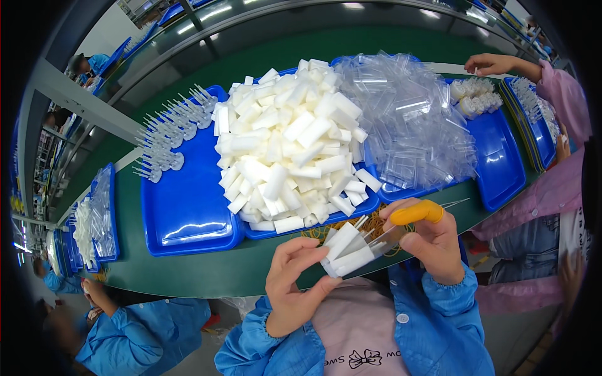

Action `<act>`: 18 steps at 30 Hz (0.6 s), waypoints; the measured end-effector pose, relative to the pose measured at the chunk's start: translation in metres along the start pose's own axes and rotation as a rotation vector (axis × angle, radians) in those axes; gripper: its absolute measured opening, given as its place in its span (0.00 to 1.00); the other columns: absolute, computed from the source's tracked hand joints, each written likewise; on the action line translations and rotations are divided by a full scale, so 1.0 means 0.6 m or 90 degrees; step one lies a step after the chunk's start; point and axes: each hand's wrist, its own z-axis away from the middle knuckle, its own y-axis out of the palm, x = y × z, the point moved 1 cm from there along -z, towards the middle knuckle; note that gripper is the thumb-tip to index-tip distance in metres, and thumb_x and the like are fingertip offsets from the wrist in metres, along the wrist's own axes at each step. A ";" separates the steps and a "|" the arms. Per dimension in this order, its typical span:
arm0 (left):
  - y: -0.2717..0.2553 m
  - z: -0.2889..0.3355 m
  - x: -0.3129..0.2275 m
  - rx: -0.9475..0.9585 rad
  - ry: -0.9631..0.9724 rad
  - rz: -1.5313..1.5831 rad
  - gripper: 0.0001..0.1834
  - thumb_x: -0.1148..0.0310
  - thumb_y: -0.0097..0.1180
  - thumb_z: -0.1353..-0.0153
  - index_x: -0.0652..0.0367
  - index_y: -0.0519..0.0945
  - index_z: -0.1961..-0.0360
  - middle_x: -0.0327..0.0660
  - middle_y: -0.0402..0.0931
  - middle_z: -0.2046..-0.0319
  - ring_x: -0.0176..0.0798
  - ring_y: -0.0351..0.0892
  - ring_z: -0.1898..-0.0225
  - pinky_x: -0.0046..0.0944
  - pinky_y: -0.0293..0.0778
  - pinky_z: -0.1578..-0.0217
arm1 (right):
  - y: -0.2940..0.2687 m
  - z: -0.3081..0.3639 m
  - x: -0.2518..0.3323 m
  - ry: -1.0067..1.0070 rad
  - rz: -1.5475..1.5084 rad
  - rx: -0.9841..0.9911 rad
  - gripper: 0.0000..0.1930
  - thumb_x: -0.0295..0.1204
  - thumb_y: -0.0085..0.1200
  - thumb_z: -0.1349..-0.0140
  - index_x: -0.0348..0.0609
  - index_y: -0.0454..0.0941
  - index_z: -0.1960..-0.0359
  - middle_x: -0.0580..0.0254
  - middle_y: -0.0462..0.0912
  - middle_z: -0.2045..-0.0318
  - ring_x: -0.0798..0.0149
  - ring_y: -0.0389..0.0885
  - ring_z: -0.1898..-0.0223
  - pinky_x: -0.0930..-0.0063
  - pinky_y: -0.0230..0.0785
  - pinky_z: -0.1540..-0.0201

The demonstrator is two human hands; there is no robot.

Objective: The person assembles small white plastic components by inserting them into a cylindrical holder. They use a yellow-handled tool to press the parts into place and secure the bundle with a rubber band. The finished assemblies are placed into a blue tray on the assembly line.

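Everything hangs on a fingertip pinch

We judge slipping the main risk: the white foam [352, 260] lies against clear plastic [392, 235] between our hands, above the near side of the table [188, 276]. If our left hand [296, 282] loosens or presses unevenly, a block could slide free. The thin rods [362, 221] beside the foam could then tilt, or drop into the orange bands [316, 232] just beyond and tangle there. The tweezers [456, 202], jutting right from our right hand [434, 241], could snag if we turn that wrist carelessly.

Our left hand reaches in from the near left, thumb nearer and forefinger farther, closed on the foam's left end with the other fingers curled. Our right hand bends in from the right; its thumb and forefinger, in a yellow cot [417, 212], seem to pinch the plastic's right end. We cannot tell how it grips the tweezers.
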 end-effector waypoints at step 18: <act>0.000 0.025 0.014 0.058 -0.120 0.368 0.20 0.83 0.65 0.52 0.70 0.73 0.57 0.48 0.67 0.52 0.41 0.74 0.51 0.41 0.73 0.47 | 0.041 0.039 0.019 -0.100 0.281 0.063 0.10 0.29 0.68 0.56 0.48 0.83 0.69 0.70 0.83 0.67 0.62 0.75 0.54 0.54 0.57 0.41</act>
